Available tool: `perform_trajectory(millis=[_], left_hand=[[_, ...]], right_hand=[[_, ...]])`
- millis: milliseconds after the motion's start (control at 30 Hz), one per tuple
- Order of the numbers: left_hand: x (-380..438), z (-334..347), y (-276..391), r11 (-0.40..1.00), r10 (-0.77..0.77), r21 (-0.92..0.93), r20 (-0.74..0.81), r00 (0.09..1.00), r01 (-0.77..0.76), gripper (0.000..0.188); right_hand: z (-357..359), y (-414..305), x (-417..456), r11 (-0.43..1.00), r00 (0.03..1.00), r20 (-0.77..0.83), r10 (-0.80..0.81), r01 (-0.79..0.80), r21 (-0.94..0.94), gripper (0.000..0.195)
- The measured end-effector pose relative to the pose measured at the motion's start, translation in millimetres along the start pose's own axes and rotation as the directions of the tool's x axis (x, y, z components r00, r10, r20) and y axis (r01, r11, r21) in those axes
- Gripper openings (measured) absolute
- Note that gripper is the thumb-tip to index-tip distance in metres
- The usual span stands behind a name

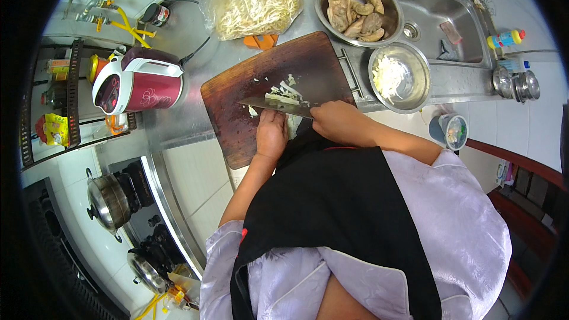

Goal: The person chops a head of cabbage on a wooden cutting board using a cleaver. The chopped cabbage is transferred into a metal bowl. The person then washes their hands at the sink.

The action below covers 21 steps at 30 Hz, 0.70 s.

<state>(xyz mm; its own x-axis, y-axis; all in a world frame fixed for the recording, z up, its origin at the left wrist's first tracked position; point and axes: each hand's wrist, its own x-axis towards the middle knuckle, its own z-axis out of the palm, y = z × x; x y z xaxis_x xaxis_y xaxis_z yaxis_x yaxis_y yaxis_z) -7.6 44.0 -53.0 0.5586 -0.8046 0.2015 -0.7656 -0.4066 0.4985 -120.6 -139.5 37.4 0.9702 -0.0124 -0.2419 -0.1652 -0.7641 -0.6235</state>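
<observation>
A dark wooden cutting board (284, 66) lies on the steel counter before me. My right hand (336, 121) grips a broad kitchen knife (275, 106), its blade pointing left across the board. My left hand (272, 132) presses on a pale green leafy vegetable (293, 125), which looks like cabbage, its fingertips close to the blade. Part of the vegetable is hidden by the hand and the knife. Cut strips (286, 92) of it lie just beyond the blade, with small bits scattered on the board.
Beyond the board are a plastic bag of bean sprouts (258, 9), an orange object (261, 42) and a steel bowl (397, 9) of cooked-looking meat pieces. A second bowl (415, 93) holds pale slices. The sink (433, 0) is at right, an electric kettle (146, 84) at left.
</observation>
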Motion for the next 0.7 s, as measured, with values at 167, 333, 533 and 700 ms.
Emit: perform_trajectory(millis=[167,333,533,700], left_hand=[[-5,4,-7,0.999,0.013,0.052,-0.008,1.0,-0.013,0.028],[-4,1,-5,0.999,0.049,0.004,-0.036,0.998,-0.048,0.031],[-3,4,-2,0.996,0.084,-0.026,-0.079,0.993,-0.087,0.033],[-10,14,-10,0.994,0.069,-0.071,-0.166,0.984,-0.081,0.035]], right_hand=[[26,3,28,0.996,0.997,-0.037,0.065,-0.067,-0.054,0.025],[49,17,40,0.994,0.989,-0.101,0.106,-0.107,-0.004,0.025],[37,13,25,0.991,0.976,-0.172,0.132,-0.133,0.008,0.025],[20,-19,-11,0.989,0.959,-0.252,0.133,-0.145,-0.027,0.023]])
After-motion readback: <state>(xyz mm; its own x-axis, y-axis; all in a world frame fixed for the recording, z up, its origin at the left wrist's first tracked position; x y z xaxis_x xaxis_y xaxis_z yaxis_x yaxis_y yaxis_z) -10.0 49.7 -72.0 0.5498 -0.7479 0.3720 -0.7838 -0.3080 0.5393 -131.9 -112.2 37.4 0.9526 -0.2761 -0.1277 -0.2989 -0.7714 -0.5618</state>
